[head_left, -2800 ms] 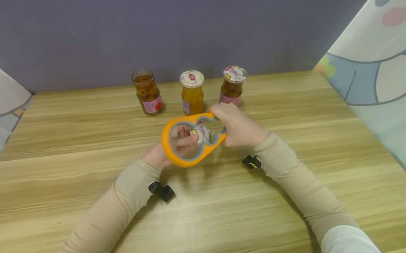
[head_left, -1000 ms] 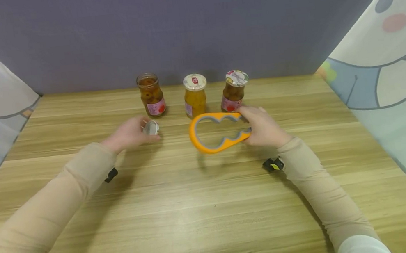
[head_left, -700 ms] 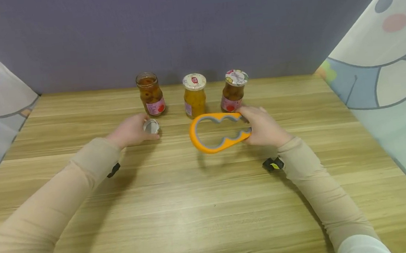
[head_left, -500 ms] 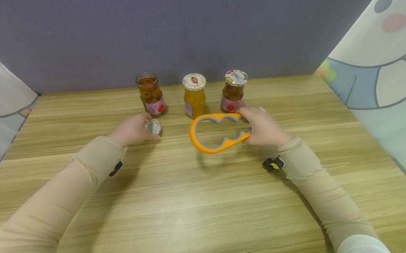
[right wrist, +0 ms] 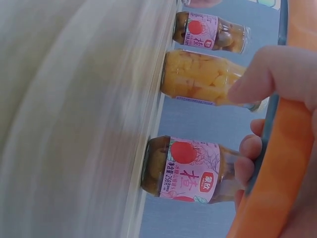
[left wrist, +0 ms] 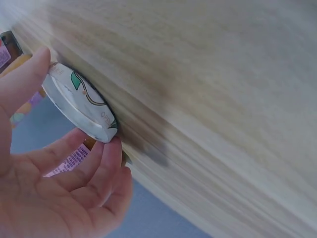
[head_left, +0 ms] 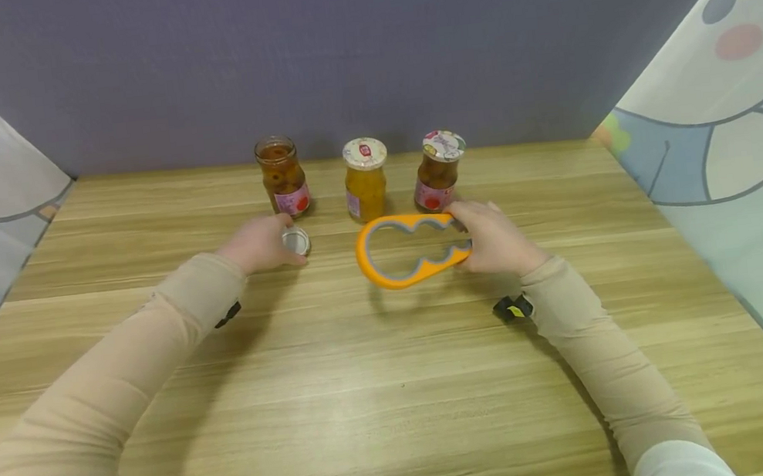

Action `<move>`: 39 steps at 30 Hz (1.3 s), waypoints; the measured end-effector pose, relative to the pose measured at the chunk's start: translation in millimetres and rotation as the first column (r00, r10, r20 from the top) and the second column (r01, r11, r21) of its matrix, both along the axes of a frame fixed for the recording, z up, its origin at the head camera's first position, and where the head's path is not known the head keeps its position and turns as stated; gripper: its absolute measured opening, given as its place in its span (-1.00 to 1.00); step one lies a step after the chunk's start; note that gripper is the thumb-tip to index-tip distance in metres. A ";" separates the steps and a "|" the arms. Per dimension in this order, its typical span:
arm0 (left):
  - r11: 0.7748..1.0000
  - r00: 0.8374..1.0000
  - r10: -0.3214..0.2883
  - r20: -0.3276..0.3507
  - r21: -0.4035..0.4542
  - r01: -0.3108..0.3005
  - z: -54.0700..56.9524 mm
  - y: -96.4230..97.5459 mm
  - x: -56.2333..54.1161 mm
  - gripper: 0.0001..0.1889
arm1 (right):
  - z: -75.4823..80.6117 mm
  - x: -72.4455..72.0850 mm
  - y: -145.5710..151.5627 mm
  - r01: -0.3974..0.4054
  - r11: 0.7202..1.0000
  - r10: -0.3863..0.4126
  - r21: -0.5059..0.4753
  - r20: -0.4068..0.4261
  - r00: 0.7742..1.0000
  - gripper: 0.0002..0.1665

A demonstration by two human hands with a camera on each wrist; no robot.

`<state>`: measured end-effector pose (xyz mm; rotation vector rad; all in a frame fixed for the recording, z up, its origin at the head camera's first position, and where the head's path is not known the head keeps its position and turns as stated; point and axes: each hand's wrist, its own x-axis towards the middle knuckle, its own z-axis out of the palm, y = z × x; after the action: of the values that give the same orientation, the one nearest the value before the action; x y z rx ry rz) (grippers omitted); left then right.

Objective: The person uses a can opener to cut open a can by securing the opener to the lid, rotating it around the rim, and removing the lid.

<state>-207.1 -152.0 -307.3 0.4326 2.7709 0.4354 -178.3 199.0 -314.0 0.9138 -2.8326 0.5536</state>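
Note:
My left hand pinches a white patterned jar lid between thumb and fingers, its silvery inner side facing up. In the left wrist view the lid sits low at the wooden table, its edge printed with leaves. Just behind this hand stands an uncapped jar of brownish fruit. My right hand grips an orange jar opener with grey scalloped inner edges, held above the table. Its handle ends are hidden in the hand.
A lidded jar of yellow fruit stands at the middle back. To its right is a lidded jar of brownish fruit, close behind my right hand. A grey-purple panel rises behind the table.
My left hand carried the lid from beside the opener to the left, lowered it, then shifted slightly right as the lid tilted flatter. The right hand moved right with the opener, then stayed still.

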 end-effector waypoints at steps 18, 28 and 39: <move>1.000 1.000 -0.008 -0.027 -0.029 0.007 -2.2 1.7 -0.7 -0.26 | 1.3 1.1 -0.5 0.001 1.000 -0.002 0.031 0.036 0.999 -0.21; 1.000 1.000 0.003 -0.027 -0.003 -0.004 -5.7 -0.2 -4.0 -0.22 | -1.3 1.4 0.3 0.008 1.000 -0.009 0.027 0.043 0.999 -0.23; 0.995 0.997 0.049 -0.067 0.091 -0.043 -0.8 -5.9 -6.3 -0.34 | -2.1 -0.5 0.9 -0.001 1.000 0.000 0.022 0.049 0.999 -0.23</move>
<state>-213.4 -157.9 -308.1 0.4123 2.8415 0.5676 -178.9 199.9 -316.1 0.9170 -2.8877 0.5536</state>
